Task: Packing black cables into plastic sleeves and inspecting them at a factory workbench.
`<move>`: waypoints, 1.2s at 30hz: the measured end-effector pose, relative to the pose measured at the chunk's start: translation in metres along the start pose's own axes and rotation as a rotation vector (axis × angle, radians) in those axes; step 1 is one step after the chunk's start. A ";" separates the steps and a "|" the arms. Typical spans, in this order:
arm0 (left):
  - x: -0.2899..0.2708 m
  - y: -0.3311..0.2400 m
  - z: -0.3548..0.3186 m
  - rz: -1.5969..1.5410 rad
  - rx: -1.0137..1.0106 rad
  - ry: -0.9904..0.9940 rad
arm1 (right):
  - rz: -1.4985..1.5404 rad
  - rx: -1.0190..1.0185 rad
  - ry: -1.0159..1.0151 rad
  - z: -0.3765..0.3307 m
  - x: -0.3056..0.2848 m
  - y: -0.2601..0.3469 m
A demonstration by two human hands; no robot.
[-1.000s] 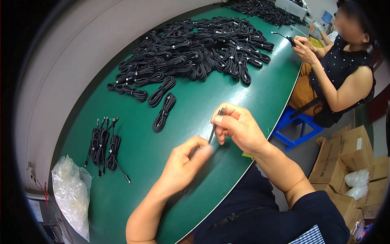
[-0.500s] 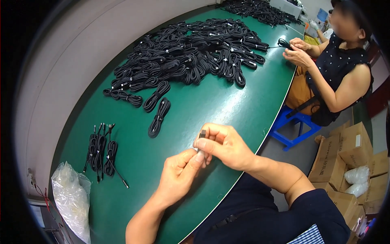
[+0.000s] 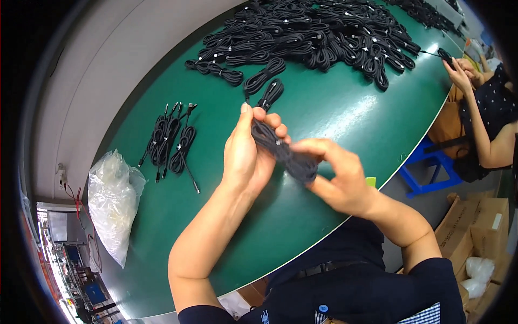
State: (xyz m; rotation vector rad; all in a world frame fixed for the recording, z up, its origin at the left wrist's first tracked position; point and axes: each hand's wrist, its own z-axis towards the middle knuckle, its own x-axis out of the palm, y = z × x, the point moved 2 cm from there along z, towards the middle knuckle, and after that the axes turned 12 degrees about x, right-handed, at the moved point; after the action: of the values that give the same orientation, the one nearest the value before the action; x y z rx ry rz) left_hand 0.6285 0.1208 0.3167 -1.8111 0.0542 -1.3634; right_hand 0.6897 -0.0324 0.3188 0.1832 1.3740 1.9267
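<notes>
A coiled black cable (image 3: 274, 146), bound at its middle, lies slantwise between my two hands above the green table. My left hand (image 3: 249, 148) is closed round its upper end, palm up, and a short dark connector end stands up by the thumb. At the lower end, my right hand (image 3: 342, 178) has its thumb and fingers on either side of the loops, slightly blurred. Just beyond my left fingers, a single bundled cable (image 3: 271, 94) rests on the table, partly hidden. Another bundle (image 3: 264, 75) lies behind it.
A large pile of bundled black cables (image 3: 324, 38) covers the far table (image 3: 216, 124). Several bundles (image 3: 162, 141) lie at left, beside a clear plastic bag (image 3: 112, 202). A co-worker's hands (image 3: 463, 74) hold a cable at far right. Cardboard boxes (image 3: 485, 227) and a blue stool (image 3: 431, 167) stand off the table.
My hands were together, pinching a small dark connector; now they are apart with the coiled cable showing between them. The view has shifted, so the pile appears higher and farther right.
</notes>
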 end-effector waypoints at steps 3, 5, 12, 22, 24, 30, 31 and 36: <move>0.012 -0.008 -0.016 0.578 -0.293 0.235 | 0.247 0.242 -0.103 0.012 -0.024 0.000; 0.009 -0.027 -0.025 1.099 -0.463 0.506 | 0.428 0.459 -0.048 0.021 -0.042 -0.005; 0.038 -0.034 -0.031 1.066 0.293 0.541 | 0.464 0.444 0.311 0.021 -0.047 -0.006; 0.030 0.016 -0.027 0.881 0.284 0.198 | 0.862 0.557 -0.008 0.012 -0.004 -0.018; 0.025 0.016 -0.025 0.965 0.284 0.226 | 0.796 0.606 -0.013 0.006 0.002 -0.019; 0.019 0.024 -0.030 0.879 0.032 0.312 | 0.657 0.630 0.122 -0.008 -0.006 -0.019; 0.015 0.025 -0.033 0.848 -0.035 0.346 | 0.658 0.629 0.151 -0.008 -0.006 -0.018; 0.017 0.009 -0.043 0.817 -0.170 0.388 | 0.580 0.511 -0.029 0.000 -0.028 -0.020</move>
State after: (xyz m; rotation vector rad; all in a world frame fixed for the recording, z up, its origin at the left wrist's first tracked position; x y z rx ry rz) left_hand 0.6048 0.0818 0.3265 -1.3664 1.0227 -1.0856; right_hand 0.7192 -0.0471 0.3095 0.9384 1.9218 1.9486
